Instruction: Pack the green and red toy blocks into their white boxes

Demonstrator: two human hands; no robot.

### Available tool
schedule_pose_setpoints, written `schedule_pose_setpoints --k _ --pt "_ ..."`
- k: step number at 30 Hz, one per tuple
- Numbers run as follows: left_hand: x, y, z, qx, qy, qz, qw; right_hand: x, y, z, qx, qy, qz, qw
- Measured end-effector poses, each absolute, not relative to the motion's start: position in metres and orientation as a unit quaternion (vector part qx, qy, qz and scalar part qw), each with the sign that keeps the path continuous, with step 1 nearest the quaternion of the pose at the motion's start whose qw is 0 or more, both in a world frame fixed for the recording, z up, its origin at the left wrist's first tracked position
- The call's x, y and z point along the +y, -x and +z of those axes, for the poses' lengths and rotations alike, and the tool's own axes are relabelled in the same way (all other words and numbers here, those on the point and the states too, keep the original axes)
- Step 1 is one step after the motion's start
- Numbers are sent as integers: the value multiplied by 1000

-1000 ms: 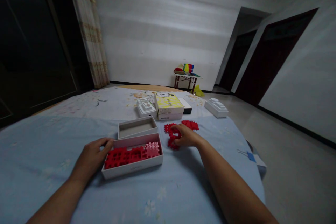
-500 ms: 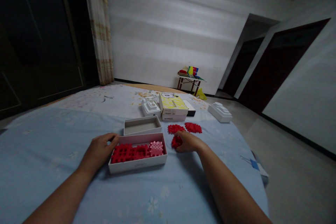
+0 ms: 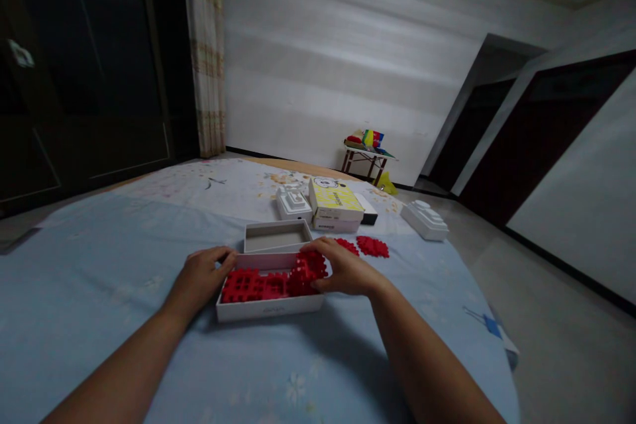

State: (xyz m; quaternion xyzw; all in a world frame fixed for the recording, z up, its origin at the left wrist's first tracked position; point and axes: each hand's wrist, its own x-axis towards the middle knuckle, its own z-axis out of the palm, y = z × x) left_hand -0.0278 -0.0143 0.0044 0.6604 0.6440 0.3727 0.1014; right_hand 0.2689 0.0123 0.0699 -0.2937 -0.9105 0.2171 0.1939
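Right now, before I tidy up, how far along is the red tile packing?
Done: most red tiles lie in the white box. In hand: the right hand holds another tile at its end, the left hand steadies the rim. Left: two tiles on the sheet.

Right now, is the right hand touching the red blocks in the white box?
Touching: the head view shows the right hand closed on the raised red blocks.

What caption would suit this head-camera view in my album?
Head-camera view: right hand on red interlocking plastic tiles in a white box, left hand at its edge, on a blue bedsheet.
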Motion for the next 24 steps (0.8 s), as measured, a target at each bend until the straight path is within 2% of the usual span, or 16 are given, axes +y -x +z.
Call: schedule_pose_setpoints --k 4,12,21,24 --pt "-15 28 5 641 -666 367 104 18 -273 65 -910 301 236 159" --pt "-15 26 6 637 -672 367 91 16 -268 68 -882 326 255 227" --pt "-14 28 3 630 -680 367 84 10 -221 68 -914 278 247 160" --pt "-14 28 3 629 -681 366 80 13 -220 64 -907 281 267 162"
